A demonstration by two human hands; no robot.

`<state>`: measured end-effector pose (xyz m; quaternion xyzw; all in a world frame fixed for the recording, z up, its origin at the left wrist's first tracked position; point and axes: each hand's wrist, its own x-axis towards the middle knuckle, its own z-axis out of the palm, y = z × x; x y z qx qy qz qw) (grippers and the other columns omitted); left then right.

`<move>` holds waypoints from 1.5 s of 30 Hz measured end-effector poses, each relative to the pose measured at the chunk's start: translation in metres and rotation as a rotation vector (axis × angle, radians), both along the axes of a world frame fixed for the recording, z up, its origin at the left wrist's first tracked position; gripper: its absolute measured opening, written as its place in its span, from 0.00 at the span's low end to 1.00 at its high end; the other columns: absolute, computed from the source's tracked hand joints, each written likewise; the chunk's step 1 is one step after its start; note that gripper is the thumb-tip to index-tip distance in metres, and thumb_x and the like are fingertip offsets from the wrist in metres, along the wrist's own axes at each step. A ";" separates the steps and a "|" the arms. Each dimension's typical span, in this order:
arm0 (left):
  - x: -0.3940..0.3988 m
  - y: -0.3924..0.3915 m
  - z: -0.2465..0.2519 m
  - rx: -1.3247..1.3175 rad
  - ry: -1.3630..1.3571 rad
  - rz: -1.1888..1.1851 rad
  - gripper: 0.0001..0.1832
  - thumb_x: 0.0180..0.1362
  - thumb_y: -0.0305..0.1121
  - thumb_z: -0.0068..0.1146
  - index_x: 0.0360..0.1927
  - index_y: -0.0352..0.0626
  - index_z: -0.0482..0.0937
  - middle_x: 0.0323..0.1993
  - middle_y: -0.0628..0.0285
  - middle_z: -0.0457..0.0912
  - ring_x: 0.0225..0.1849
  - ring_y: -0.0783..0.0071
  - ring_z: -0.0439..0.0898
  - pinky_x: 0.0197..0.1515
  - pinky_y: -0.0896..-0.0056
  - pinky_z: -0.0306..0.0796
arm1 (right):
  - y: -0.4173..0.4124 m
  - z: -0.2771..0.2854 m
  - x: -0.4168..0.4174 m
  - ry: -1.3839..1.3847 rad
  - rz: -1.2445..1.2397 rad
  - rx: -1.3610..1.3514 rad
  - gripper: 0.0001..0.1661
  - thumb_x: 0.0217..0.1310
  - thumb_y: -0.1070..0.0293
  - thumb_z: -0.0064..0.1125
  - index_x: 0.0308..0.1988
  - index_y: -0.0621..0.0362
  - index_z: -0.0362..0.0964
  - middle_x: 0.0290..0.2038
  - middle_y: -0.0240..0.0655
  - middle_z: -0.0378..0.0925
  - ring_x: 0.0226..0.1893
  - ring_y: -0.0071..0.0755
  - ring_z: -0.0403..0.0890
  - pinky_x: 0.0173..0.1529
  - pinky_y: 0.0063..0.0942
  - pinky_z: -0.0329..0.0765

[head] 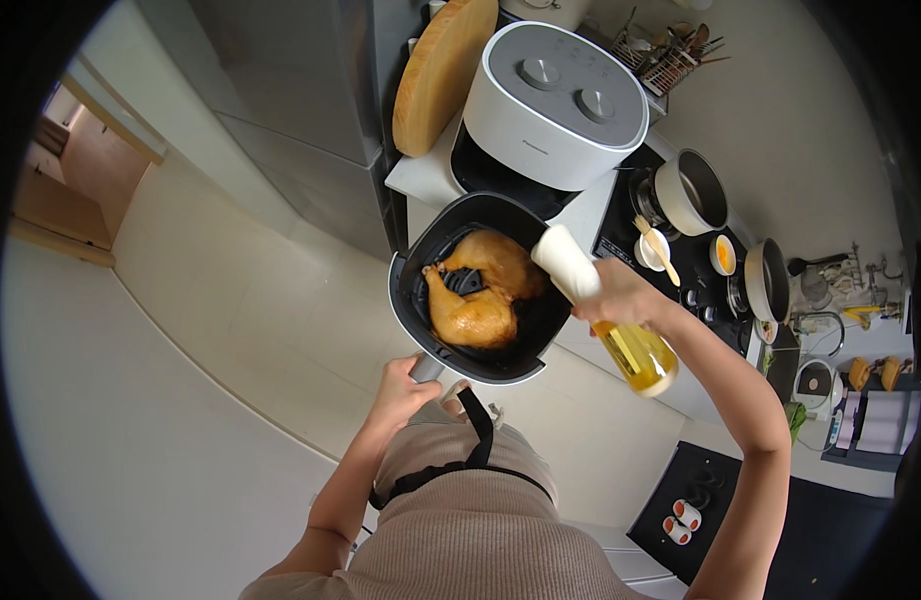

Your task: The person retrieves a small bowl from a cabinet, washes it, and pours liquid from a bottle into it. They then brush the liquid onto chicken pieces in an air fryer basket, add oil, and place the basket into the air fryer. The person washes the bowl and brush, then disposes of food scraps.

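My left hand (404, 394) grips the grey handle of a black air fryer basket (409, 300), held out before me. Two browned chicken leg quarters (479, 319) lie in it on the black rack. My right hand (625, 296) is closed around an oil spray bottle (636, 356), tilted with its white top (565, 259) over the basket's right rim and its clear lower part showing yellow oil. Whether any spray comes out cannot be seen. Just beyond the basket, on the white counter, stands the white and grey air fryer body (558, 105), its basket opening facing me.
A round wooden board (438, 82) leans beside the grey refrigerator (295, 112). On the black cooktop (700, 277) are two pots (689, 191), a small white bowl (650, 251) with a brush (659, 251) across it, and a bowl of orange-yellow food (723, 255). Slippers (681, 521) lie on a dark mat.
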<state>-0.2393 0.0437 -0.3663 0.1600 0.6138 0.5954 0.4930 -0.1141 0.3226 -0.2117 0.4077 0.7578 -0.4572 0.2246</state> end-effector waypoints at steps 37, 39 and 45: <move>-0.003 -0.003 0.012 -0.030 -0.023 0.001 0.04 0.39 0.19 0.53 0.18 0.36 0.70 0.18 0.74 0.66 0.21 0.86 0.62 0.21 0.79 0.53 | -0.034 -0.003 0.015 -0.010 0.144 -0.089 0.25 0.39 0.69 0.62 0.40 0.71 0.70 0.30 0.44 0.76 0.25 0.33 0.80 0.30 0.27 0.80; -0.002 -0.003 0.011 -0.030 -0.020 0.001 0.04 0.39 0.19 0.53 0.18 0.36 0.70 0.18 0.74 0.66 0.20 0.86 0.62 0.21 0.79 0.53 | -0.032 0.006 0.017 0.042 0.119 -0.092 0.24 0.38 0.66 0.62 0.39 0.70 0.72 0.29 0.45 0.78 0.27 0.36 0.81 0.34 0.28 0.79; -0.002 0.000 0.015 -0.039 -0.011 -0.015 0.04 0.39 0.19 0.54 0.18 0.35 0.71 0.18 0.73 0.66 0.20 0.86 0.63 0.21 0.79 0.54 | -0.039 -0.009 -0.001 0.091 0.158 -0.046 0.26 0.36 0.64 0.64 0.38 0.70 0.73 0.31 0.47 0.79 0.32 0.39 0.81 0.40 0.31 0.77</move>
